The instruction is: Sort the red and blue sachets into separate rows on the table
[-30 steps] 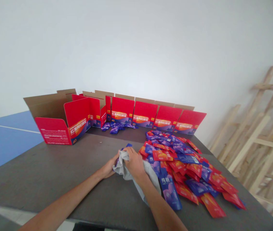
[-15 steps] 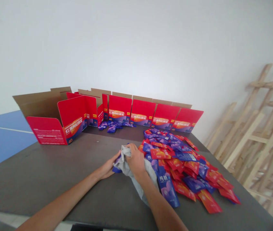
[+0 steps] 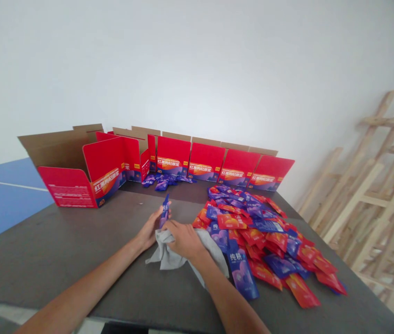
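Observation:
A purple sachet stands upright in my left hand, its top pointing away from me. My right hand is closed on a grey cloth just below the sachet, its fingers close to the sachet's lower end. Part of the cloth trails under my right forearm towards the pile. To the right lies a big heap of red sachets and purple ones. One purple sachet rests at the near edge of that heap, beside my right forearm.
Open red cartons form a row at the back of the dark table. A larger open carton stands at left. Several purple sachets lie before the row. Wooden racks are beyond the table's right edge.
The cloth has come down off the sachet, leaving it uncovered in my left hand. Both hands have shifted a little to the left, and the sachet is now upright.

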Demonstrator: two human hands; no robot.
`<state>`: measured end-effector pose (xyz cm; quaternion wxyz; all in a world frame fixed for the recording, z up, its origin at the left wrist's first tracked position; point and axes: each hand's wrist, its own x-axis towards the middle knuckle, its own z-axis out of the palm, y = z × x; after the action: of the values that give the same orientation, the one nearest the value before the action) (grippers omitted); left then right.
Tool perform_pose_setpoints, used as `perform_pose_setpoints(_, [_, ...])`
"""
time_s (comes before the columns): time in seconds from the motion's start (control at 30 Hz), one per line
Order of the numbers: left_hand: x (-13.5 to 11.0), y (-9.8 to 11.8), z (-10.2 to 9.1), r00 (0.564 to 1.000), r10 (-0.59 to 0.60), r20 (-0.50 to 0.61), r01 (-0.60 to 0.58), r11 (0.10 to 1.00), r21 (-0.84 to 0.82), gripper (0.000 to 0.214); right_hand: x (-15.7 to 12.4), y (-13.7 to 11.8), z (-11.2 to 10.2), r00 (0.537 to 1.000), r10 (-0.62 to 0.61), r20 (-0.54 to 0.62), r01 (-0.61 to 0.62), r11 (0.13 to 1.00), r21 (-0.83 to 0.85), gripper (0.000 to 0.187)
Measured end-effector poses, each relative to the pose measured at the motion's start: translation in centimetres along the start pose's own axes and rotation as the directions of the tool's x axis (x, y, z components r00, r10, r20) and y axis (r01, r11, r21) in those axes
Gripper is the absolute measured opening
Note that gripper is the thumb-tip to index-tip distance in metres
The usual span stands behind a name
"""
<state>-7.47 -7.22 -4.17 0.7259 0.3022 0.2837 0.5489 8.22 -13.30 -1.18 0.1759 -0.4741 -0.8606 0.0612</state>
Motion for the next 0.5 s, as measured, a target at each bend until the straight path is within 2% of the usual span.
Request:
perform_pose_setpoints(0.17, [1.5, 0.0, -1.1, 0.991, 0.086, -0.107, -0.084, 0.996, 0.023, 0.053, -0.2, 0.0, -0.2, 0.997, 0.023, -0.072, -0.022, 1.0, 0.012, 0.033])
perform_pose_setpoints(0.3, [2.1, 0.0, -1.6, 0.989, 0.076, -0.124, -0.07, 0.996, 0.048, 0.059, 0.0, -0.1, 0.1, 0.999, -0.023, -0.04, 0.023, 1.0, -0.014, 0.031])
perform_pose_setpoints(0.4, [1.5, 0.2, -1.3, 0.998, -0.01, -0.064, 0.014, 0.998, 0.066, 0.052, 0.2, 0.0, 0.2, 1.0, -0.009, 0.001, 0.009, 0.999, -0.043, 0.033])
perform_pose_setpoints(0.5, [0.4, 0.3, -0.7, 0.985, -0.164, 0.045, 0.16, 0.983, 0.087, 0.043, 0.4, 0.3, 0.2, 0.997, 0.071, -0.007, -0.071, 0.996, -0.058, 0.035])
